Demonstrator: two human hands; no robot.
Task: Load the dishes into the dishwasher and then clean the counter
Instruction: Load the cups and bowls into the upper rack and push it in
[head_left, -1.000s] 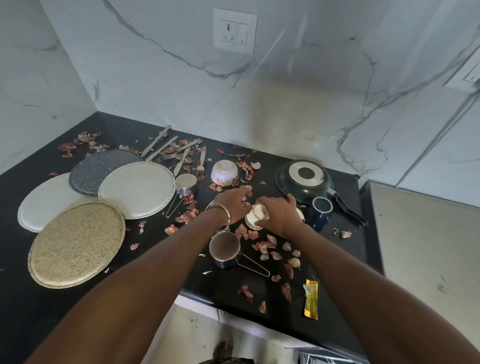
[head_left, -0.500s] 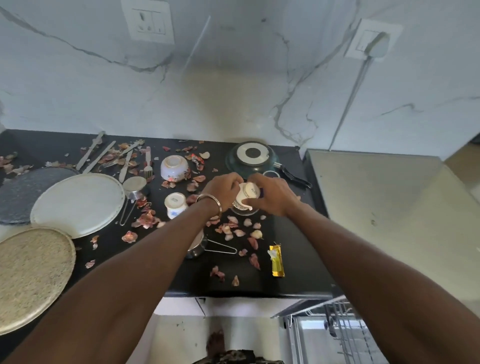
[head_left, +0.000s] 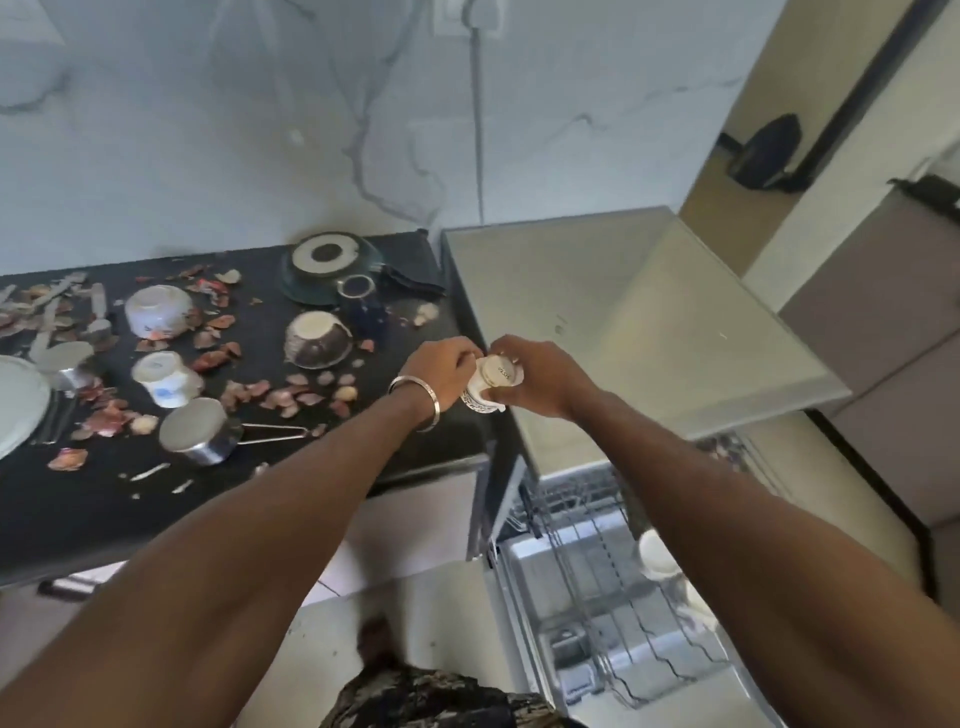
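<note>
Both hands hold one small white patterned cup, bottom up, above the right end of the black counter. My left hand grips its left side and my right hand its right side. Below to the right, the pulled-out dishwasher rack carries a white cup partly behind my right forearm. On the counter lie an upturned grey bowl, two white-and-blue cups, a steel measuring cup, a dark blue mug and an upturned green pan.
Onion peels litter the counter, with cutlery and a white plate at the far left. The grey dishwasher top adjoins the counter's right end. A marble wall rises behind. A doorway opens at the upper right.
My hands lifted the cup from the peels and carried it right to the counter's end. The view swung right and down, bringing the dishwasher rack into sight.
</note>
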